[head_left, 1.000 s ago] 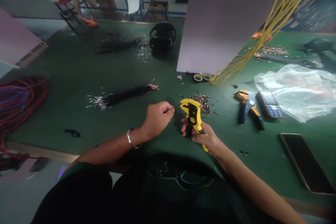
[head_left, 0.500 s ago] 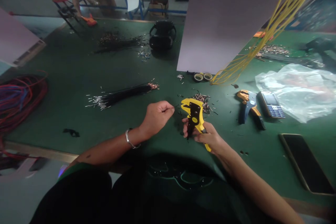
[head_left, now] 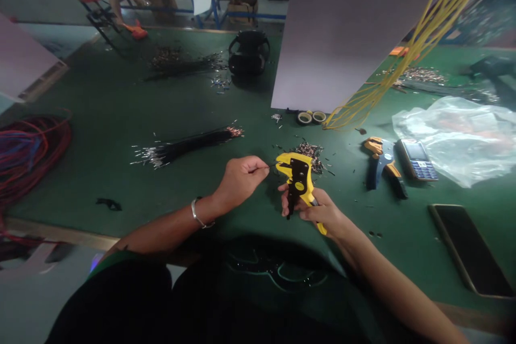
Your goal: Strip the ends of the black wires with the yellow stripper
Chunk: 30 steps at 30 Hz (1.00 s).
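Observation:
My left hand point(head_left: 245, 180) is closed in a pinch on a thin black wire point(head_left: 272, 165), whose tip shows at the jaws of a yellow and black wire stripper point(head_left: 299, 177). Most of that wire is hidden by the hand. The stripper's handles are in my right hand point(head_left: 318, 208), fingers wrapped around them. Behind the stripper's head lies a pile of short stripped wire scraps point(head_left: 312, 153). Left of the hands, a bundle of black wires point(head_left: 189, 145) rests on the green table, with copper-coloured ends to the right and silvery ends to the left.
To the right lie a second stripper point(head_left: 385, 164), a keypad phone point(head_left: 418, 160), a smartphone point(head_left: 470, 250) and a clear plastic bag point(head_left: 459, 140). Tape rolls point(head_left: 311, 117) sit by a hanging pale panel point(head_left: 334, 37) and yellow wires point(head_left: 387, 80). Red and blue wire coils point(head_left: 32, 156) are at left.
My right hand has tipped the wire stripper slightly and brought its head a little left, closer to my left hand. The left hand has barely moved and still pinches the wire.

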{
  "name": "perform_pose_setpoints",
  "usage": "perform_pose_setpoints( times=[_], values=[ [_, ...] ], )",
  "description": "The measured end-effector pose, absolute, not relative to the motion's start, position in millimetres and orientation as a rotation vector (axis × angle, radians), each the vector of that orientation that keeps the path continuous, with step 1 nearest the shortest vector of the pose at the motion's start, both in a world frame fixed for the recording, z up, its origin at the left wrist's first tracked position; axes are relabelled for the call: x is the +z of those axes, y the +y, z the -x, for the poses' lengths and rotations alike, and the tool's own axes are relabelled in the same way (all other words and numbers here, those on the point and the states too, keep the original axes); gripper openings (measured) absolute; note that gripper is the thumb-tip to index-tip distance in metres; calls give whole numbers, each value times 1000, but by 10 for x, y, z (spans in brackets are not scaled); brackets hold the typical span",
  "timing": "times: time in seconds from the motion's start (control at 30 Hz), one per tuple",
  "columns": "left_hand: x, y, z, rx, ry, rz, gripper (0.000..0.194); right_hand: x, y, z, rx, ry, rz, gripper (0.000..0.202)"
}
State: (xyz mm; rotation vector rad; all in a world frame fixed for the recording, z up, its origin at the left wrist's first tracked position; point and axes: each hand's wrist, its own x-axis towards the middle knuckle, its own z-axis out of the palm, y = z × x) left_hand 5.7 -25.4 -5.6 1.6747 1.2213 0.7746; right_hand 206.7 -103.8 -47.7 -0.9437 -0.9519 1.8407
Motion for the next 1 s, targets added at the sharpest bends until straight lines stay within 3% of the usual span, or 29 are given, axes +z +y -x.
perform_pose_setpoints(
  times=[0.63, 1.0],
  values=[
    [-32, -203, -5, 712, 1141, -1619, 11, -584, -1083, -2109, 1917, -930, 829, 56],
    [-51, -174, 21, 677, 1066, -1599, 10, -606, -1123, -2097, 1965, -906, 759, 46]
  ],
)
